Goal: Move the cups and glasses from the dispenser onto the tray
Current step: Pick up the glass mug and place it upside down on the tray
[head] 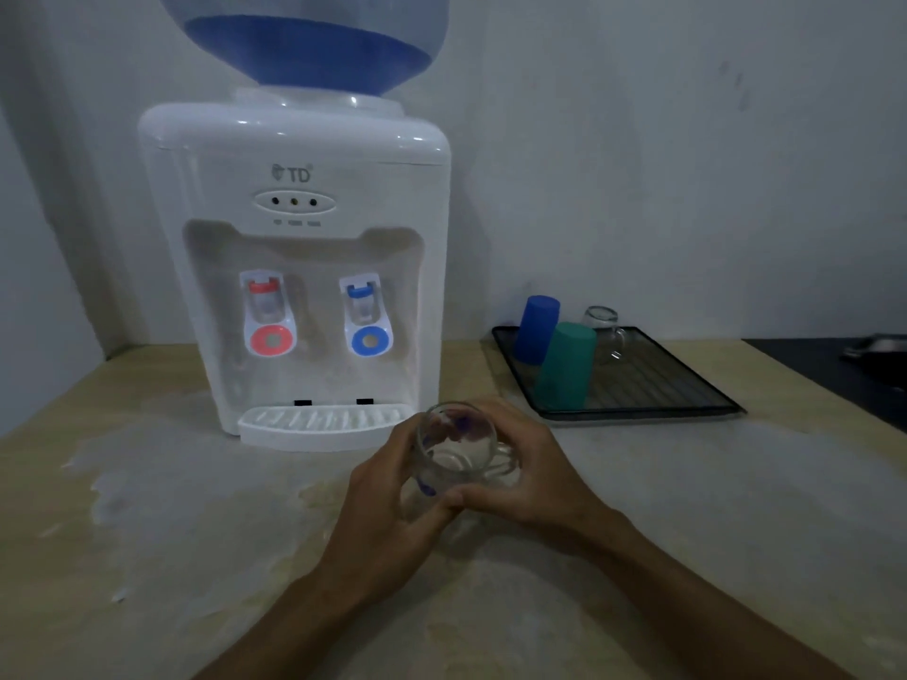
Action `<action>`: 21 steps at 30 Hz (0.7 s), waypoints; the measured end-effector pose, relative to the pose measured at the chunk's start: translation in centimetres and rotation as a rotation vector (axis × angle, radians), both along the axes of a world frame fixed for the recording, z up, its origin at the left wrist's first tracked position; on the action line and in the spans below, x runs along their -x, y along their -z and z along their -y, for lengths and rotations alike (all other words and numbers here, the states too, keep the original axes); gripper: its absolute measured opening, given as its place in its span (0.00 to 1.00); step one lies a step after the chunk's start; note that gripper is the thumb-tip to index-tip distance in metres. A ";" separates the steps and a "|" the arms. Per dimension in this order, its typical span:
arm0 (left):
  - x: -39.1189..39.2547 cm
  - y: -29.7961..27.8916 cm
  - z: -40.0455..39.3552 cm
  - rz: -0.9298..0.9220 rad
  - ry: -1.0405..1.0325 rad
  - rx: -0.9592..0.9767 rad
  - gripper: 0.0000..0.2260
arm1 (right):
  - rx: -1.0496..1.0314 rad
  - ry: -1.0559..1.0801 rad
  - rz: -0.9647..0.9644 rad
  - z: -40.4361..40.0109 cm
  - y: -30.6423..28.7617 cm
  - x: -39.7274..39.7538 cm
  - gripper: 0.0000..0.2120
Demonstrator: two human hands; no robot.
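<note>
A clear glass mug [459, 451] with blue print is held in front of the white water dispenser [299, 267], just off its drip tray [319, 424]. My left hand [387, 503] wraps its left side and my right hand [535, 468] wraps its right side, by the handle. The black tray [653, 385] lies to the right. On it stand an upside-down blue cup [536, 328], an upside-down teal cup [567, 365] and an upside-down clear glass mug [606, 331].
The dispenser stands against the wall with a blue water bottle [309, 41] on top. The tabletop [196, 532] is pale and blotchy. A dark counter [844, 375] with a metal object lies at the far right.
</note>
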State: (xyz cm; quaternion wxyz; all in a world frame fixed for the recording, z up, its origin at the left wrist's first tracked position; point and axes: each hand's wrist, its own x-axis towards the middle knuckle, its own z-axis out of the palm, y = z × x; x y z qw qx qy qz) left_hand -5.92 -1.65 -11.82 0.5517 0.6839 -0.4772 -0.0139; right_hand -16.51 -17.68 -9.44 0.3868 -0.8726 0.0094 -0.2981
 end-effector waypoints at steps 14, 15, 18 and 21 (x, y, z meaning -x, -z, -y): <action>-0.3 1.4 0.9 0.047 0.005 -0.074 0.34 | -0.607 0.235 0.509 5.5 -2.4 2.1 0.26; -0.4 1.5 0.9 0.047 -0.001 -0.076 0.33 | -0.662 0.281 0.558 6.3 -2.7 2.4 0.26; -0.3 1.7 1.0 0.055 -0.004 -0.096 0.32 | -0.810 0.458 0.725 8.9 -3.0 3.1 0.34; -0.3 1.7 1.1 0.108 0.001 -0.108 0.30 | -0.829 0.601 0.775 11.7 -2.2 4.1 0.27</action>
